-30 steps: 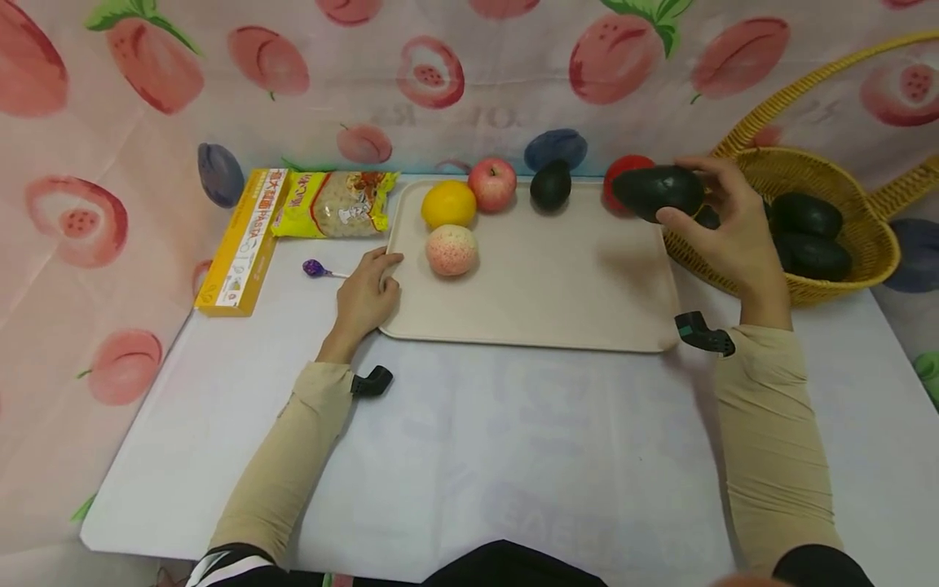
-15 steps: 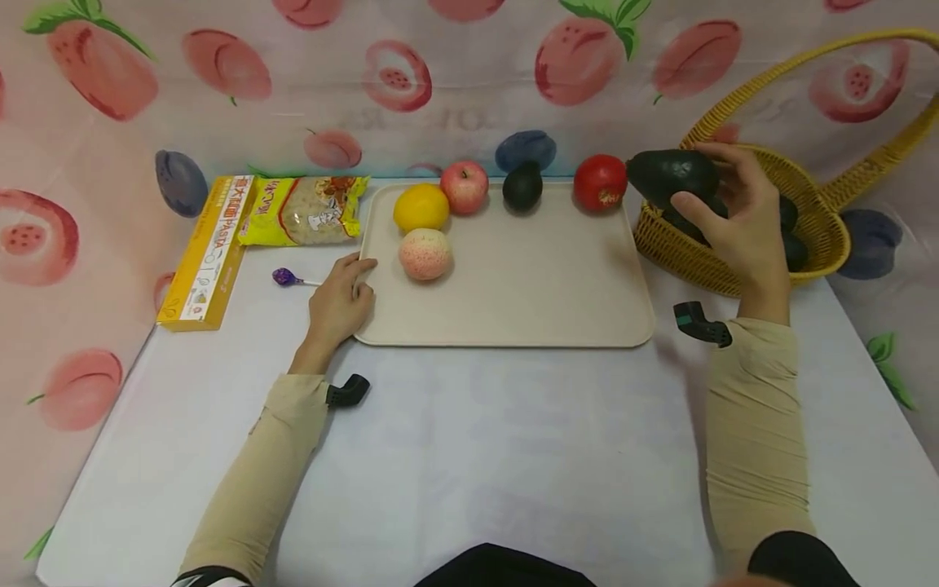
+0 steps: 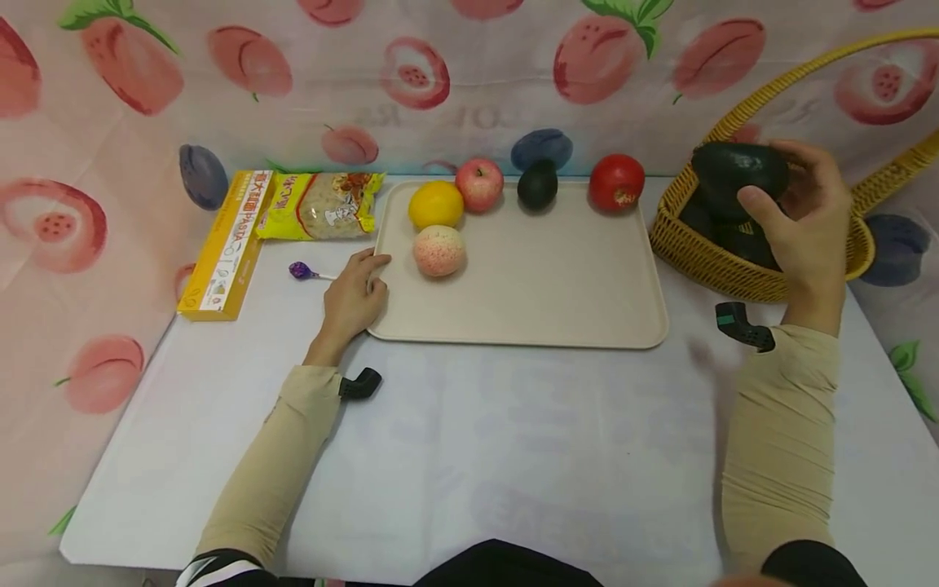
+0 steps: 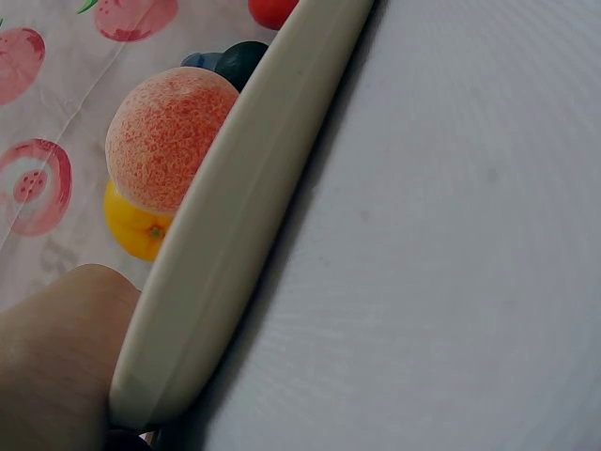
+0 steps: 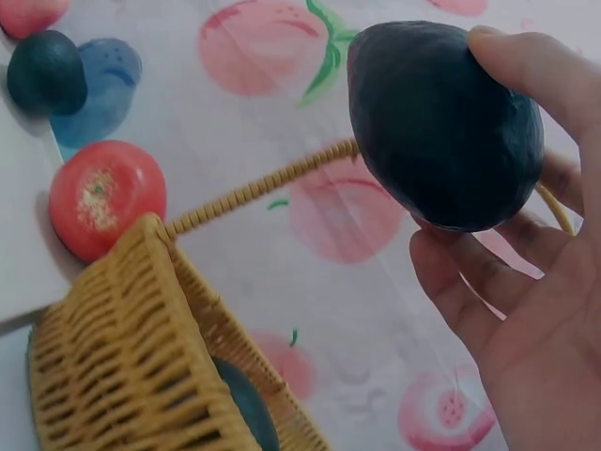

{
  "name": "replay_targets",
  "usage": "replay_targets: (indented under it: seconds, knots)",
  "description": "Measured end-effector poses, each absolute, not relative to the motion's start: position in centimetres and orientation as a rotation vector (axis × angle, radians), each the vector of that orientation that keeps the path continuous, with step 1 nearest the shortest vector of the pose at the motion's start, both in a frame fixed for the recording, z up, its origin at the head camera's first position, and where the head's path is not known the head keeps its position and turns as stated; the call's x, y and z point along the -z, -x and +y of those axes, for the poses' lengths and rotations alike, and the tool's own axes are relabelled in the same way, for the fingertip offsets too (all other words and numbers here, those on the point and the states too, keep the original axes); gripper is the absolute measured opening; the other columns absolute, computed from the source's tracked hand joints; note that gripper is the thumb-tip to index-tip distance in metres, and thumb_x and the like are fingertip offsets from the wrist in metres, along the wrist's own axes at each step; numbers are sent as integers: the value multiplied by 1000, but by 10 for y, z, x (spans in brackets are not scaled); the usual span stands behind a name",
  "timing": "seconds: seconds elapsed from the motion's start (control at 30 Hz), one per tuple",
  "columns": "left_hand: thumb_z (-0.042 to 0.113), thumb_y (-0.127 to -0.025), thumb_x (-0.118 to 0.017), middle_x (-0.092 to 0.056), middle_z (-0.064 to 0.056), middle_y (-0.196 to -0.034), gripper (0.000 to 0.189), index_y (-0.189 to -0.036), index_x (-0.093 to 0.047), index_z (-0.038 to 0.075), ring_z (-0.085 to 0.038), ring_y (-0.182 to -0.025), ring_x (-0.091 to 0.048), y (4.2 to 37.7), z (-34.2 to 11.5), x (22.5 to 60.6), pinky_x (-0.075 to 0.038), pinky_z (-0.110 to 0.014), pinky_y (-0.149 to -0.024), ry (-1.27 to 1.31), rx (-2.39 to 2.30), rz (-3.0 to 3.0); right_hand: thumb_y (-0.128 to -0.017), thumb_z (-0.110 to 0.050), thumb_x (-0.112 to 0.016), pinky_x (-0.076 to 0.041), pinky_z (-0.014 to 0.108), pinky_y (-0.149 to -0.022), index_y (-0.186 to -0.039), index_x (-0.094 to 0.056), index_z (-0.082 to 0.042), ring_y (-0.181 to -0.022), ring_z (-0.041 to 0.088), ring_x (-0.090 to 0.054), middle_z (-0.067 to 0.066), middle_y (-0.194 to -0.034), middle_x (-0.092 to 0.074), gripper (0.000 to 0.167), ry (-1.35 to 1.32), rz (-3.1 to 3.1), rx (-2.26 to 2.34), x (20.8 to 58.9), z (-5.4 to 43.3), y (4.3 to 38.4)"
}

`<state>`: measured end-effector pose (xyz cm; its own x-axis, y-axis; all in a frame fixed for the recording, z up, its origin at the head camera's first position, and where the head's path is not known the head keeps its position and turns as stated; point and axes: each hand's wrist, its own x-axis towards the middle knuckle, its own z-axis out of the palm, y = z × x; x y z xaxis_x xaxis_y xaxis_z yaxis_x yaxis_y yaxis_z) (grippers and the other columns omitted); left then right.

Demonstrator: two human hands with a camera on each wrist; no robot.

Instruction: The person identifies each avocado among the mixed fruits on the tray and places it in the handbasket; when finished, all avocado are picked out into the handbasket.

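Note:
My right hand (image 3: 810, 216) grips a large dark green avocado (image 3: 741, 175) between thumb and fingers. In the head view the avocado overlaps the opening of the yellow wicker basket (image 3: 719, 273), where more dark avocados (image 3: 748, 243) lie, partly hidden. The right wrist view has the held avocado (image 5: 441, 122) raised above the basket rim (image 5: 155, 235). At the left edge of the beige tray (image 3: 543, 302), my left hand (image 3: 354, 297) holds the rim. On the tray sit a yellow orange (image 3: 436, 204), a speckled peach (image 3: 439, 250), an apple (image 3: 480, 184), a small avocado (image 3: 538, 186) and a tomato (image 3: 616, 183).
Left of the tray lie a yellow pasta box (image 3: 227, 244), a yellow food packet (image 3: 323, 205) and a purple lollipop (image 3: 301, 271). The basket's tall handle (image 3: 792, 77) arches over its opening. A fruit-print cloth (image 3: 484, 73) hangs behind the white table (image 3: 513, 456).
My right hand has carried the avocado rightward from in front of the tomato to over the basket, uncovering the tomato. The left hand stays at the tray's edge; the head view shifted slightly.

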<state>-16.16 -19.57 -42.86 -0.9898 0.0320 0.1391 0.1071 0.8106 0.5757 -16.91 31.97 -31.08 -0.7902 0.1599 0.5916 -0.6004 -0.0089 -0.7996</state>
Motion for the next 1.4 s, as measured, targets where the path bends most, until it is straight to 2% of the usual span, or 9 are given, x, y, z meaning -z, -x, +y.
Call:
replay_targets:
  seconds: [0.17, 0.33, 0.53, 0.63, 0.87, 1.07, 1.2, 1.3, 1.4]
  knots:
    - [13, -86, -47, -46, -9, -144, 45, -130, -58, 16, -35, -122, -53, 161, -196, 430, -45, -52, -84, 96, 915, -2884, -69, 2, -76, -50, 22, -80, -120, -57, 8, -96, 23, -61, 18, -113, -60, 54, -423, -1697, -1862, 318, 333, 173]
    - [13, -86, -47, -46, -9, -144, 45, -130, -58, 15, -36, -118, -55, 161, -196, 429, -45, -51, -82, 106, 920, -2875, -70, 0, -76, -49, 23, -79, -120, -58, 6, -95, 22, -61, 17, -112, -60, 53, -394, -1693, -1819, 324, 344, 175]
    - [14, -86, -47, -46, -8, -144, 45, -129, -58, 16, -35, -119, -55, 163, -196, 430, -45, -51, -81, 102, 917, -2876, -71, 6, -71, -47, 23, -80, -120, -58, 5, -95, 21, -60, 17, -116, -59, 51, -340, -1690, -1827, 330, 354, 175]
    - [14, -86, -47, -46, -8, -144, 44, -129, -58, 16, -35, -120, -54, 163, -196, 431, -45, -51, -82, 102, 910, -2874, -71, 8, -71, -46, 21, -80, -121, -59, 2, -95, 17, -58, 13, -116, -59, 51, -221, -1749, -1830, 330, 356, 172]
    - [14, -86, -47, -46, -9, -143, 44, -129, -58, 16, -36, -119, -55, 163, -196, 431, -45, -51, -82, 104, 909, -2876, -76, 0, -72, -41, 12, -78, -127, -57, -15, -100, 6, -55, -4, -122, -54, 55, 146, -2076, -1725, 331, 365, 168]
    - [14, -86, -47, -46, -10, -144, 44, -129, -58, 16, -35, -121, -53, 163, -195, 429, -44, -52, -84, 107, 918, -2881, -81, -14, -71, -37, 13, -89, -135, -47, -26, -108, 1, -48, -14, -124, -48, 60, 300, -2341, -1503, 341, 373, 171]
    - [14, -86, -47, -46, -10, -144, 45, -129, -58, 16, -36, -120, -54, 163, -195, 429, -44, -52, -84, 104, 925, -2883, -83, -23, -70, -38, 16, -96, -136, -46, -33, -110, 1, -47, -17, -125, -47, 59, 343, -2486, -1380, 346, 378, 173]
    - [14, -86, -46, -46, -10, -143, 45, -129, -58, 16, -36, -120, -54, 163, -195, 429, -44, -52, -84, 100, 921, -2882, -85, -29, -67, -36, 20, -102, -139, -42, -37, -115, 3, -45, -16, -129, -45, 61, 363, -2572, -1311, 348, 380, 175]
    - [14, -86, -46, -47, -9, -143, 45, -129, -59, 16, -35, -121, -54, 163, -194, 429, -45, -52, -85, 97, 920, -2873, -86, -32, -64, -34, 27, -108, -141, -37, -39, -120, 8, -42, -10, -137, -44, 61, 386, -2635, -1264, 349, 382, 177]
